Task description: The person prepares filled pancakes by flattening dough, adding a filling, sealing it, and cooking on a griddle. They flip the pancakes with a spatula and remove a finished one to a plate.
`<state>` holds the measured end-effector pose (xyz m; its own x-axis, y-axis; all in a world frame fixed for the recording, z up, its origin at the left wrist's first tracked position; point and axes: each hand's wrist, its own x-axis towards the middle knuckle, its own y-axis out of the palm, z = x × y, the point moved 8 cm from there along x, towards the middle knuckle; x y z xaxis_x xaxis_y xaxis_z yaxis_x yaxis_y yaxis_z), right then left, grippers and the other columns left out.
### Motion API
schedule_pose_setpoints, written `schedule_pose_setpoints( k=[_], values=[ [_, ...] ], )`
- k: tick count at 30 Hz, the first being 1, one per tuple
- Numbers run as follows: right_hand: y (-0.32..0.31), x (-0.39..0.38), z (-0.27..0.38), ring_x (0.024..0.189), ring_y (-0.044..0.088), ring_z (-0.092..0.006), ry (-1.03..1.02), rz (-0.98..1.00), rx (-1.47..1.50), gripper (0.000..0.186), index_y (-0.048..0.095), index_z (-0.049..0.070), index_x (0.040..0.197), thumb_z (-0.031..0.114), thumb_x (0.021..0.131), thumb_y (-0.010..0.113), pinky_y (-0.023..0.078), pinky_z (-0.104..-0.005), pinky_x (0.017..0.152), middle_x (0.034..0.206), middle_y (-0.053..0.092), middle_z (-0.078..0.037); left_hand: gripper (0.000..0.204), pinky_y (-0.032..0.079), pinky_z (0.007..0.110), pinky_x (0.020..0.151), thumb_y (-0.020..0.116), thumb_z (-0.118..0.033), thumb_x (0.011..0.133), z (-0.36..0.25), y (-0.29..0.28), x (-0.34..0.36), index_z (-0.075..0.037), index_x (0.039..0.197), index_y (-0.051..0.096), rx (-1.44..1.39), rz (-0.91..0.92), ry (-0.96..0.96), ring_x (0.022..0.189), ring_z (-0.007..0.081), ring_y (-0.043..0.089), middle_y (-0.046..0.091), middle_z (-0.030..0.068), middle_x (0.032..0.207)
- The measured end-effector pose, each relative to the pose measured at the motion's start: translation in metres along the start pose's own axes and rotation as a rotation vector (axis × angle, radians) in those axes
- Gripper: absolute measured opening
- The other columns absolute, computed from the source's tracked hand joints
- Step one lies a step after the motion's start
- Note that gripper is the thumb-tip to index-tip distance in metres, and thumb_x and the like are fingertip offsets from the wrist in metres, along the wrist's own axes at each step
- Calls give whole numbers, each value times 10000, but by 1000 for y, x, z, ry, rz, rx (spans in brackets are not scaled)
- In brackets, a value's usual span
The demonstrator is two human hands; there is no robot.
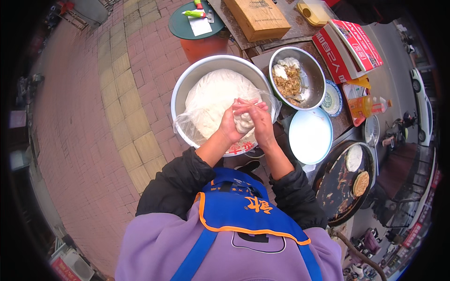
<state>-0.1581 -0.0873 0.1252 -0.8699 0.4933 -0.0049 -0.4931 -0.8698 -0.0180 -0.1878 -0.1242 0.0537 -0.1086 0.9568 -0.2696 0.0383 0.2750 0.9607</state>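
Observation:
Both of my hands meet over a large white basin [177, 89], cupped around a small lump of dough [244, 123]. My left hand [228, 125] supports it from the left side. From the right, my right hand [262, 122] closes over it, fingers crossing above the left fingers. A big mass of pale dough [208, 96] fills the basin beneath, partly covered by clear plastic film [269, 97] that hangs over the rim. Right of the basin, a steel bowl [313, 75] holds brown chopped filling [287, 86], a white clump and a spoon.
A white plate [310, 136] lies below the steel bowl, near a patterned bowl [332, 99] and an oil bottle [368, 107]. On a black griddle [335, 182] are a pale flatbread [354, 158] and a browned one [361, 183]. Behind stand a wooden box [258, 19], red carton [344, 51] and orange bucket [201, 49].

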Motion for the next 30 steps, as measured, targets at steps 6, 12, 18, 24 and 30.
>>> schedule_pose_setpoints(
  k=[6,12,18,24,30],
  values=[
    [-108,-78,-18,1428,393,-281,-191,-591,-290,536,531,-17,1398,358,1046,378,293,-437,1180,1515,457,-172,657,322,394,1161,440,-469,1043,104,46,28,-23,1513,329,832,-221,108,1392,296,415,430,192,1484],
    [-201,-157,-126,1323,490,-316,-58,-615,1372,554,539,-16,1345,410,1064,323,374,-453,1154,1442,494,-232,899,154,546,1197,601,-463,954,222,94,36,19,1553,135,1827,13,306,1482,477,122,202,349,1501],
    [-280,-189,-124,1541,128,-340,214,-580,-619,573,522,25,1414,391,1094,218,52,-523,1230,1580,381,-159,388,473,375,995,521,-222,1034,198,24,63,56,1301,489,1540,-298,252,1135,302,619,570,227,1268],
    [-273,-161,-124,1539,155,-308,151,-394,-1226,642,362,116,1548,337,968,529,38,-555,1232,1643,260,-129,236,511,370,898,534,-104,998,168,25,64,31,1173,613,1718,-191,424,1023,308,667,662,210,1148],
    [-302,-164,-109,1554,109,-315,26,-405,-514,617,354,137,1559,476,1045,316,13,-539,1228,1661,241,-83,523,411,402,1103,578,-77,958,210,42,93,28,1445,416,2196,208,401,1344,394,478,459,259,1466]
  ],
)
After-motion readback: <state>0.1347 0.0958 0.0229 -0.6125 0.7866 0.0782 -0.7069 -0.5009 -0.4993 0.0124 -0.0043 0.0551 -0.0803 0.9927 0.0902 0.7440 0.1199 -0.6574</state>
